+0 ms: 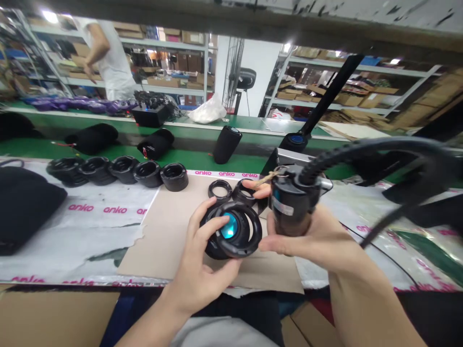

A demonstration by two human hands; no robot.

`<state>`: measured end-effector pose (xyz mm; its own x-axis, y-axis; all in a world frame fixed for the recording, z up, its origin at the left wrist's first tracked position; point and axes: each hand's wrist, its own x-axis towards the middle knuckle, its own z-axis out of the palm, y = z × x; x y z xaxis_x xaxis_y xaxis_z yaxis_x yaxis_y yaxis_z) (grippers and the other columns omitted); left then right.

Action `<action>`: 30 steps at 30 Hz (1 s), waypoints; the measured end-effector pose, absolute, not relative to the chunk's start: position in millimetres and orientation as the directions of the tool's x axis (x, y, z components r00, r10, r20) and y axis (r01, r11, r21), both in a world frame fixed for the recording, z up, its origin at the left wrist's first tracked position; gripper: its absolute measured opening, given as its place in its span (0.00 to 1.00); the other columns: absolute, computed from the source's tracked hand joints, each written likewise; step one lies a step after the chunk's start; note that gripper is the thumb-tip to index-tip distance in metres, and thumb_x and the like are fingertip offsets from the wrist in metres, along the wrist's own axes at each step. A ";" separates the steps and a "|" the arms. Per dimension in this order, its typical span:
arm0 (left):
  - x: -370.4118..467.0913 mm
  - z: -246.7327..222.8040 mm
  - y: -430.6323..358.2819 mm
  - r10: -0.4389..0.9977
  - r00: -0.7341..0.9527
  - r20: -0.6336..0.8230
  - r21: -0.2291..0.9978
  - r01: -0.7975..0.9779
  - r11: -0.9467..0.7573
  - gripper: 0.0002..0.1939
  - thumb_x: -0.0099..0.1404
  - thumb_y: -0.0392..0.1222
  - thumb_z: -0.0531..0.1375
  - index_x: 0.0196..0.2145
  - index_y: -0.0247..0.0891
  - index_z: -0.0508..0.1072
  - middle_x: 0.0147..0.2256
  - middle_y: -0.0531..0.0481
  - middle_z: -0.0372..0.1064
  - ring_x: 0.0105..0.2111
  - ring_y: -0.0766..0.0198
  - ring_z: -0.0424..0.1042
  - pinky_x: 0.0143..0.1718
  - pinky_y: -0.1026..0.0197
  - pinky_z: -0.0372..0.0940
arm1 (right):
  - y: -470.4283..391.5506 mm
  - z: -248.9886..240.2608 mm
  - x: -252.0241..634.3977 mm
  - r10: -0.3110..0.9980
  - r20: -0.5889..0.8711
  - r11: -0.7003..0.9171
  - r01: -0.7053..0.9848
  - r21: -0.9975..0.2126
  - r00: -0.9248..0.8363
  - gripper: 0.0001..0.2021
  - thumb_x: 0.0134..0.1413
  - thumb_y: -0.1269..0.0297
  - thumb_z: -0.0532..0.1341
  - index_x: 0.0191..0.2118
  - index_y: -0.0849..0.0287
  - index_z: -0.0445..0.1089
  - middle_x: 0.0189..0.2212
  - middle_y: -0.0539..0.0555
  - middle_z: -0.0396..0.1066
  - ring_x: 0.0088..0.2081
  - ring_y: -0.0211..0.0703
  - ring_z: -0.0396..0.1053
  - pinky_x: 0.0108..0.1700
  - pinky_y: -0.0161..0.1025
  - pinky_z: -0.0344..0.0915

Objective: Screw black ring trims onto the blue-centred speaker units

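Observation:
My left hand (198, 262) is wrapped round a black round speaker end piece (213, 249) with a shiny teal disc in its middle. Against that piece leans a black ring (256, 236), slightly off-centre, its right edge close to my right thumb. In my right hand (321, 236) is a black electric screwdriver (292, 205) with a thick ribbed cable; its tip is out of sight. My right index finger stretches over a second black ring (240, 193) on the table; whether it touches I cannot tell. Beside that lies another black ring (220, 190).
Several black cup-shaped parts (174, 177) stand in a row on the left. Black cylindrical speakers (227, 144) lie or stand on the green belt (195, 155) behind. Brown cardboard (144, 255) covers the table's middle. A dark cloth-like item (29, 207) sits far left. A person (112, 58) stands beyond.

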<state>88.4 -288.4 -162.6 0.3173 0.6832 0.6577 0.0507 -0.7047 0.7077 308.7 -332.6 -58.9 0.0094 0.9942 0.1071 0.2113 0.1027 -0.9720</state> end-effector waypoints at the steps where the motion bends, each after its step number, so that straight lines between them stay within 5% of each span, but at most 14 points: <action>1: 88.6 -163.0 -289.1 0.688 0.313 0.655 0.711 0.051 -0.701 0.36 0.65 0.36 0.72 0.67 0.51 0.66 0.74 0.39 0.54 0.75 0.42 0.60 0.73 0.38 0.64 | -327.5 -58.6 312.8 0.991 0.110 0.120 0.155 -0.981 -0.071 0.29 0.44 0.65 0.83 0.53 0.51 0.78 0.41 0.52 0.81 0.42 0.49 0.81 0.40 0.40 0.81; 3: 88.9 -162.9 -289.9 0.691 0.313 0.652 0.715 0.049 -0.697 0.36 0.65 0.35 0.72 0.67 0.51 0.66 0.74 0.39 0.54 0.75 0.42 0.60 0.73 0.38 0.63 | -320.1 -60.6 317.4 0.975 0.108 0.128 0.093 -0.987 -0.196 0.31 0.44 0.70 0.82 0.56 0.48 0.78 0.58 0.52 0.78 0.57 0.53 0.79 0.55 0.45 0.81; 5: 88.3 -162.4 -289.8 0.686 0.320 0.654 0.715 0.036 -0.698 0.37 0.65 0.35 0.72 0.67 0.52 0.65 0.74 0.40 0.54 0.76 0.42 0.58 0.74 0.36 0.62 | -317.5 -65.5 317.5 0.965 0.063 0.092 0.102 -0.991 -0.256 0.34 0.46 0.71 0.81 0.60 0.46 0.77 0.65 0.52 0.73 0.61 0.55 0.77 0.58 0.48 0.80; 11: 73.1 -163.4 -284.0 0.735 0.395 0.551 0.815 -0.065 -0.575 0.52 0.63 0.36 0.73 0.76 0.58 0.53 0.78 0.40 0.51 0.77 0.37 0.55 0.75 0.30 0.59 | -326.7 -69.4 306.8 0.980 0.104 0.116 0.060 -0.991 -0.170 0.34 0.45 0.70 0.81 0.59 0.48 0.77 0.63 0.53 0.75 0.66 0.61 0.72 0.56 0.49 0.82; 14: 67.1 -166.1 -281.2 0.778 0.425 0.462 0.877 -0.090 -0.472 0.57 0.62 0.39 0.76 0.77 0.60 0.50 0.73 0.40 0.61 0.72 0.39 0.67 0.70 0.35 0.69 | -334.9 -61.6 305.7 0.971 0.234 0.232 0.050 -0.972 0.042 0.35 0.42 0.69 0.83 0.58 0.50 0.78 0.59 0.57 0.78 0.45 0.52 0.83 0.37 0.40 0.82; 17: 72.4 -169.1 -283.3 0.829 0.322 0.458 0.883 -0.058 -0.466 0.59 0.56 0.45 0.80 0.75 0.60 0.55 0.69 0.43 0.65 0.68 0.40 0.71 0.68 0.37 0.71 | -342.4 -58.1 304.1 0.943 0.261 0.246 0.095 -0.965 0.204 0.36 0.43 0.66 0.83 0.60 0.48 0.77 0.54 0.57 0.80 0.26 0.40 0.76 0.23 0.36 0.74; 19: 79.9 -170.4 -286.5 0.837 0.270 0.476 0.874 -0.036 -0.485 0.59 0.54 0.47 0.82 0.75 0.60 0.56 0.68 0.43 0.65 0.67 0.41 0.72 0.67 0.40 0.72 | -345.8 -59.6 299.0 0.933 0.280 0.256 0.127 -0.958 0.227 0.37 0.41 0.67 0.84 0.60 0.47 0.77 0.57 0.56 0.79 0.38 0.50 0.82 0.29 0.39 0.79; 22: 89.2 -170.9 -290.4 0.822 0.249 0.512 0.853 -0.033 -0.521 0.59 0.54 0.49 0.81 0.75 0.59 0.57 0.67 0.44 0.66 0.65 0.44 0.74 0.63 0.46 0.75 | -348.3 -65.3 288.3 0.949 0.284 0.261 0.164 -0.951 0.137 0.35 0.41 0.67 0.84 0.58 0.48 0.78 0.61 0.53 0.76 0.62 0.60 0.76 0.52 0.46 0.84; 24: 91.6 -171.4 -291.3 0.813 0.252 0.525 0.845 -0.040 -0.534 0.58 0.54 0.47 0.81 0.75 0.59 0.57 0.67 0.45 0.66 0.65 0.44 0.74 0.62 0.48 0.76 | -348.8 -70.1 283.8 0.972 0.231 0.221 0.191 -0.956 0.034 0.34 0.46 0.65 0.82 0.60 0.47 0.77 0.60 0.51 0.77 0.62 0.57 0.76 0.60 0.47 0.80; 30: 89.8 -176.0 -289.8 0.836 0.302 0.459 0.883 -0.049 -0.467 0.56 0.55 0.44 0.80 0.74 0.56 0.59 0.69 0.42 0.62 0.69 0.38 0.68 0.69 0.37 0.68 | -347.5 -80.2 288.1 0.992 0.118 0.127 0.287 -0.949 -0.049 0.38 0.51 0.58 0.81 0.67 0.42 0.72 0.48 0.48 0.82 0.53 0.51 0.80 0.60 0.47 0.78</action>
<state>89.8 -289.8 -176.0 0.3020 0.8356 0.4588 -0.0485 -0.4672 0.8828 288.1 -347.5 -80.2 -0.0490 0.9918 0.1178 0.2869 0.1270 -0.9495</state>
